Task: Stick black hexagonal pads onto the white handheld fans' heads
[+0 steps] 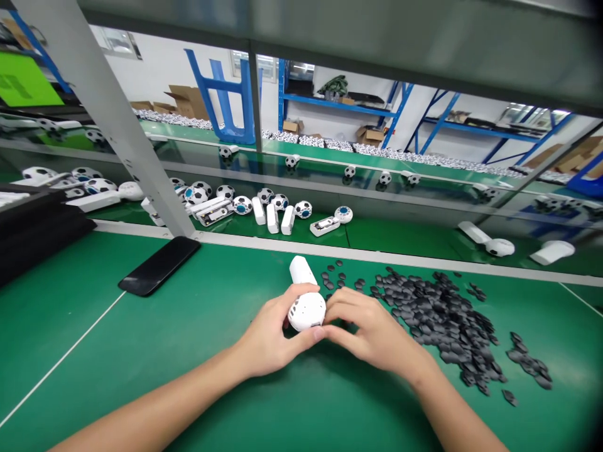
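A white plastic housing with a round head (307, 311) and a stubby handle is held above the green table. My left hand (274, 326) wraps around the head, thumb below and index finger above. Dark marks and small holes show on the head's face. Against its right edge sit the fingertips of my right hand (365, 323), curled in a pinch; what lies between them is hidden. A small dark spot shows on the rim near the thumbs. To the right of that hand spreads a pile of small black pieces (443, 317).
A black phone-like slab (160, 266) lies left on the green table (85, 358). Beyond the raised pale edge (282, 248), a belt (396, 235) carries several white handles with soccer-ball-patterned heads (242, 204). A grey post (117, 119) rises at left. Dark stacked trays (42, 232) stand far left.
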Demonstrator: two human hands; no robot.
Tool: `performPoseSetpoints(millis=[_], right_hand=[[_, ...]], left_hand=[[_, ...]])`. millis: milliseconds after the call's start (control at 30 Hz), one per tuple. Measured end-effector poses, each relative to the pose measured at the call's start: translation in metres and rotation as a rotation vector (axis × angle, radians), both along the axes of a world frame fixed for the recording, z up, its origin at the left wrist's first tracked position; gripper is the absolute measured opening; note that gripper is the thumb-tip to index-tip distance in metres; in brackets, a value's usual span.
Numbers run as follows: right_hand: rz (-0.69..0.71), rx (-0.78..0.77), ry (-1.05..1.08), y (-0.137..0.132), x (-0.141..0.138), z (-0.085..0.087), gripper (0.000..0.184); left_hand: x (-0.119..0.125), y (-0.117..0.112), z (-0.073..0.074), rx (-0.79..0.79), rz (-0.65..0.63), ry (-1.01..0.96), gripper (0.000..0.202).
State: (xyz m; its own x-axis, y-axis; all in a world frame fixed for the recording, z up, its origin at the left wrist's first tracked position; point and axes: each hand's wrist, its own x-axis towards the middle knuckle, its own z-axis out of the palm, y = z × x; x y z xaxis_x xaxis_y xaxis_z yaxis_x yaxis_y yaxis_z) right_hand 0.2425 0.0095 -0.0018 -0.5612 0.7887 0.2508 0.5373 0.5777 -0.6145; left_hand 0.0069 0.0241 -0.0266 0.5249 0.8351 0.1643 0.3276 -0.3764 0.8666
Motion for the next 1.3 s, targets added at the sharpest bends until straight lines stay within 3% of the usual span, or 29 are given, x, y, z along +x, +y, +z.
performPoseSetpoints(millis=[133, 267, 600, 767, 967, 1133, 1300], right_hand=[[-0.199, -0.029, -0.094, 0.019, 0.033, -0.003, 0.019], [-0.376, 0.001, -0.246, 0.035, 0.059, -0.015, 0.022], [-0.409, 0.016, -0.353, 0.044, 0.052, -0.029, 0.022], [-0.414, 0.072, -0.430, 0.042, 0.049, -0.028, 0.029], [-0.390, 0.117, -0.538, 0.038, 0.048, -0.024, 0.023], [-0.487, 0.102, -0.309, 0.034, 0.034, -0.019, 0.025], [-0.276, -0.169, 0.097, 0.018, 0.006, -0.019, 0.022]], left_hand=[[-0.004, 0.000, 0.003, -0.018, 0.034, 0.023, 0.049], [-0.012, 0.005, 0.006, -0.064, 0.063, -0.090, 0.047], [-0.018, 0.015, -0.002, -0.191, 0.198, -0.436, 0.046], [-0.020, 0.017, 0.002, -0.279, 0.193, -0.435, 0.053], [-0.018, 0.012, 0.009, -0.302, 0.137, -0.384, 0.051], [-0.013, 0.011, -0.001, -0.288, 0.049, -0.318, 0.050], [-0.010, 0.011, -0.010, -0.245, -0.027, -0.215, 0.047]])
